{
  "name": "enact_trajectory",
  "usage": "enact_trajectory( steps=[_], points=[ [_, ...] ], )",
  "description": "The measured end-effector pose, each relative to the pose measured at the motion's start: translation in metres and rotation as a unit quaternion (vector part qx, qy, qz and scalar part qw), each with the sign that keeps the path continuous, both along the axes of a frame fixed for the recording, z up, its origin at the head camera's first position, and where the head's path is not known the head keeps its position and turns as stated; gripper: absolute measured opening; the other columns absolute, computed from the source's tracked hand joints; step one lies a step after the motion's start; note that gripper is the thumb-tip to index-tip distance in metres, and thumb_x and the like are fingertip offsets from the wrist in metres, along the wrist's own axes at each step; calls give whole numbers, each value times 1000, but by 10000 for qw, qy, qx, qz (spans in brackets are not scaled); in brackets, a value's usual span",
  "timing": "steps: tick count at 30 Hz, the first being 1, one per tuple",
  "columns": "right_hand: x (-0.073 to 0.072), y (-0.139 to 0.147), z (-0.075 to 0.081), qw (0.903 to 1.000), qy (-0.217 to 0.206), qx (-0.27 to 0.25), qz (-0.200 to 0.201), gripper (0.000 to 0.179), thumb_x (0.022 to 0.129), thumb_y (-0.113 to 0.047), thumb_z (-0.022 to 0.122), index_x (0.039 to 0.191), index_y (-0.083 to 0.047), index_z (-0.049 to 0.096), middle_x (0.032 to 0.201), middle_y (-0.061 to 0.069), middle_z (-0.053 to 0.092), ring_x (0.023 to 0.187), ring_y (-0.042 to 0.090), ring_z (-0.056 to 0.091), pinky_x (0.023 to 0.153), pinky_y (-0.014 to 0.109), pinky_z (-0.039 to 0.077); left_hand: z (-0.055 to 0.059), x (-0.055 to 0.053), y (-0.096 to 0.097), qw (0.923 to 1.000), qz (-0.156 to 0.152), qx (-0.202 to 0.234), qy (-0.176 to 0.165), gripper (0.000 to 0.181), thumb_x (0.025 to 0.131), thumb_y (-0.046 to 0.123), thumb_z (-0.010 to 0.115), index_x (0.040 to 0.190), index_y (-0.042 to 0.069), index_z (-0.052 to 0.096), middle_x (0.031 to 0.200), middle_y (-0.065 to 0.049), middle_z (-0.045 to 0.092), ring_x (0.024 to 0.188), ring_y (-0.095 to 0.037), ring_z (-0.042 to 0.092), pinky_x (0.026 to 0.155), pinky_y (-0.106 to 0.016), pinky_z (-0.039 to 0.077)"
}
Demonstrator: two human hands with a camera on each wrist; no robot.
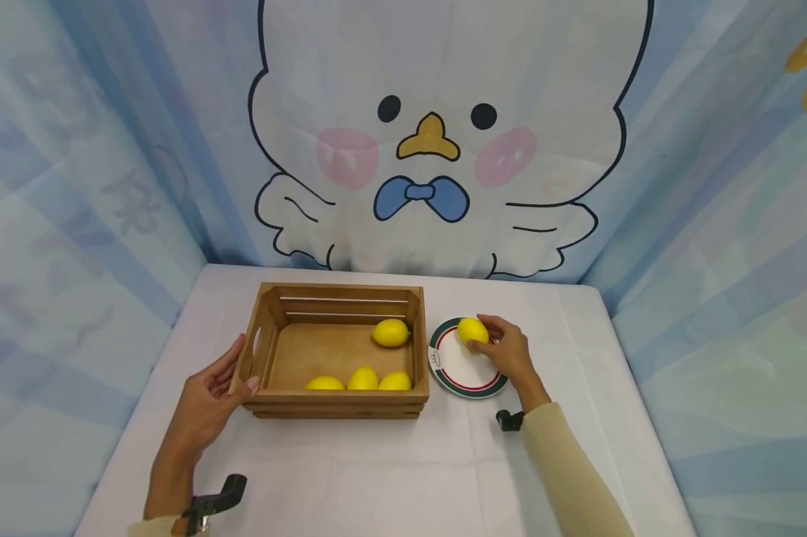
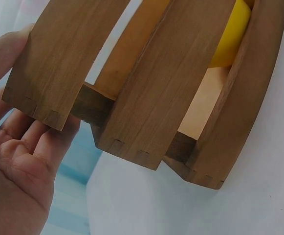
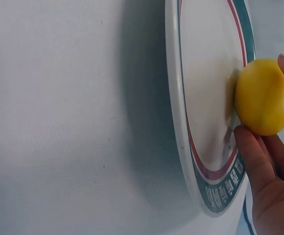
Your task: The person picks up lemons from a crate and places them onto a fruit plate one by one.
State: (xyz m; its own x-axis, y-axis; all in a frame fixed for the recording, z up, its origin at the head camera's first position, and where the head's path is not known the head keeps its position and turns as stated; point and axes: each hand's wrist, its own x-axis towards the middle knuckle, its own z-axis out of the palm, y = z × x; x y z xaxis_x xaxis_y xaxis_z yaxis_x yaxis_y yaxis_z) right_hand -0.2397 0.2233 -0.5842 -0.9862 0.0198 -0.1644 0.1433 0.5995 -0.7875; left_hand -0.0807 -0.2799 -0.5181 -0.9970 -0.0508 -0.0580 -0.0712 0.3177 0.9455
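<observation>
My left hand point(image 1: 205, 403) grips the left end of a slatted wooden crate point(image 1: 336, 397), thumb over the near corner and fingers along the side. In the left wrist view the crate's slats point(image 2: 166, 88) fill the middle, with the thumb on one side of the corner and fingers on the other. Over the far part of a round plate point(image 1: 467, 373) with a green rim and red ring, my right hand point(image 1: 511, 350) holds a yellow lemon point(image 1: 473, 330) between thumb and fingers. The right wrist view shows this lemon point(image 3: 264, 97) close over the plate's surface.
Inside the crate, one lemon point(image 1: 391, 333) lies at the right and several more lemons point(image 1: 362, 379) line the near wall. The plate stands just right of the crate on a white-covered table point(image 1: 350, 477). Printed curtains point(image 1: 430, 246) hang behind and at both sides.
</observation>
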Motion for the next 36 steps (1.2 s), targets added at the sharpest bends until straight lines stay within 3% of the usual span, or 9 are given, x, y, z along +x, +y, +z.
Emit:
enact_trajectory(
  steps=[7, 16, 24, 36],
  points=[
    [-1, 0, 2, 9998, 76, 59, -198, 62, 94, -22, 84, 150, -18, 61, 150, 12, 64, 138, 34, 59, 123, 48, 46, -2, 0, 0, 9999, -23, -19, 116, 78, 103, 21, 72, 169, 19, 29, 175, -12, 27, 156, -45, 35, 101, 0, 41],
    [0, -3, 16, 9986, 292, 18, -449, 60, 94, -24, 84, 149, -18, 61, 154, 12, 59, 146, 34, 51, 121, 47, 47, -1, 2, 1, 9997, -19, -51, 245, 76, 103, 16, 71, 168, 18, 31, 174, -14, 28, 155, -39, 38, 101, 0, 42],
    [-1, -7, 28, 9976, 636, 141, -248, 61, 94, -31, 84, 150, -22, 60, 157, 8, 58, 150, 34, 48, 128, 56, 37, -1, 1, 1, 9997, -34, -36, 235, 77, 103, 15, 71, 168, 18, 30, 174, -15, 28, 154, -45, 37, 100, -1, 43],
    [-2, -20, 52, 9943, 1064, -22, -37, 63, 92, -35, 86, 148, -23, 62, 155, 6, 60, 149, 33, 50, 126, 58, 40, -1, 1, 2, 9996, -55, -54, 276, 77, 103, 14, 71, 168, 14, 29, 175, -15, 27, 154, -47, 36, 101, -1, 42]
  ],
)
